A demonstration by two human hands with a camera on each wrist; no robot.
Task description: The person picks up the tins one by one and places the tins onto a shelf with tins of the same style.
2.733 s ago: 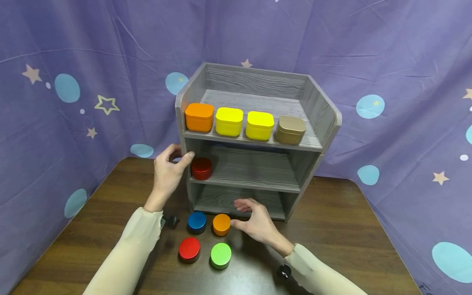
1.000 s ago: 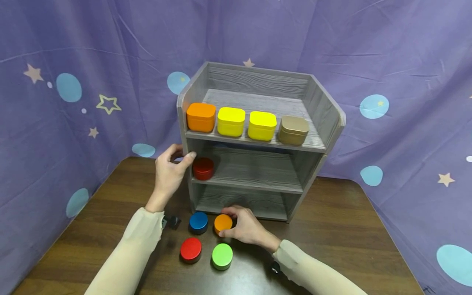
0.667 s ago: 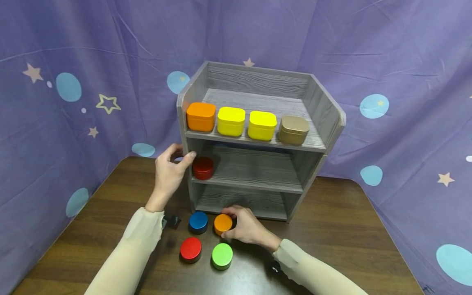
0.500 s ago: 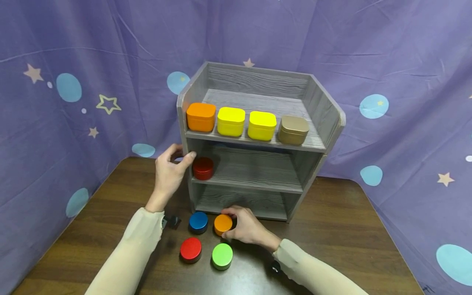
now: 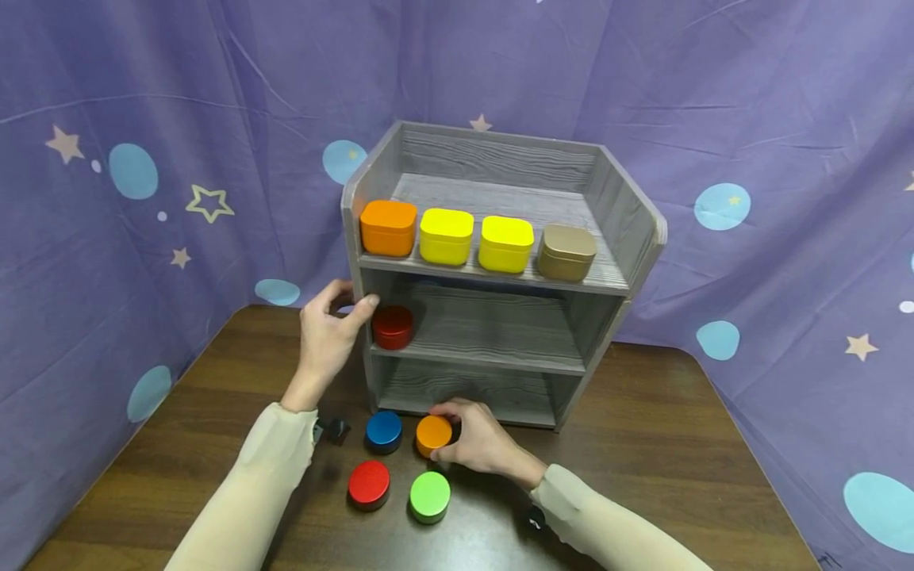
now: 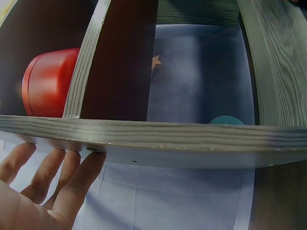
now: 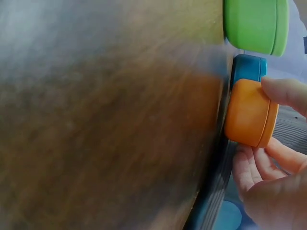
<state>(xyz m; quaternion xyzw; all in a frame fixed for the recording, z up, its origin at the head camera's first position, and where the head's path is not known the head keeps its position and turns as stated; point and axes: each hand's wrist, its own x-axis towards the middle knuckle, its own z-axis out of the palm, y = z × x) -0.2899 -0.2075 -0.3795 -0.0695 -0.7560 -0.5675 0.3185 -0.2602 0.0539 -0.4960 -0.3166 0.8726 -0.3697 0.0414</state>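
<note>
Beside the grey wooden shelf [image 5: 471, 361], my left hand [image 5: 327, 337] grips the left side panel, thumb at its front edge. In the left wrist view the fingers [image 6: 79, 184] press the panel's outer face. My right hand [image 5: 481, 436] holds a round orange tin [image 5: 432, 434] between thumb and fingers; the right wrist view shows the tin [image 7: 249, 112] upright at the table surface. Around it stand a blue tin [image 5: 384, 431], a green tin [image 5: 430, 496] and a red tin [image 5: 369, 484]. A dark red tin [image 5: 393, 327] sits at the middle shelf's left end.
Along the top shelf's front stand an orange box [image 5: 389, 228], two yellow boxes, the left yellow box [image 5: 446, 236] and right yellow box [image 5: 505, 244], and a gold box [image 5: 566, 252]. A brown wooden table [image 5: 657, 476] lies beneath; a purple curtain [image 5: 778, 119] hangs behind.
Since the oldest frame my right hand has moved left to the orange tin and closed its thumb and fingers around it. The left hand stays at the shelf's side panel.
</note>
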